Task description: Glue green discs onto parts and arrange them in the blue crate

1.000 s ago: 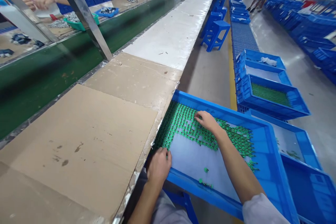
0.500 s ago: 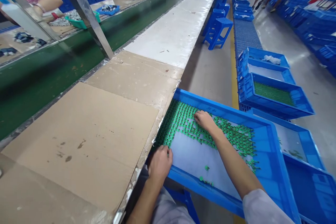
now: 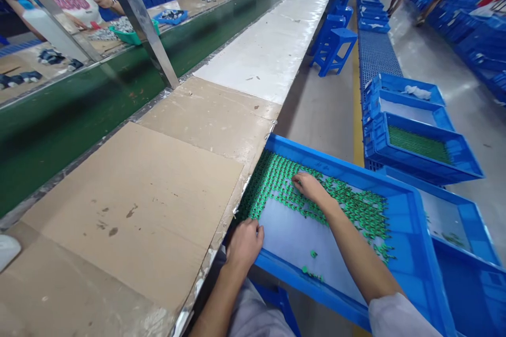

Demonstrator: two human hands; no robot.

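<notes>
A blue plastic tray [image 3: 348, 160] sits at the lower right against the table edge, with many small green parts [image 3: 356, 210] on its pale bottom. On the left these stand in tight rows; toward the right they lie looser. Over the far middle of the rows is my right hand [image 3: 310, 187], its fingers pinched together among the parts; what they pinch is too small to make out. My left hand [image 3: 245, 242] is curled over the tray's near-left rim. A few loose green parts [image 3: 312, 274] lie near the front wall.
A long table [image 3: 190, 184] covered with cardboard runs along the left, beside a green conveyor belt [image 3: 98, 95]. People work across the belt. More blue trays [image 3: 422, 147] are stacked at right; blue stools [image 3: 336, 50] stand farther off. A white object [image 3: 8, 250] lies at the left edge.
The view has shifted slightly, so the scene sits a little further right. Both my hands keep nearly the same places at the tray. A person across the belt has raised a hand.
</notes>
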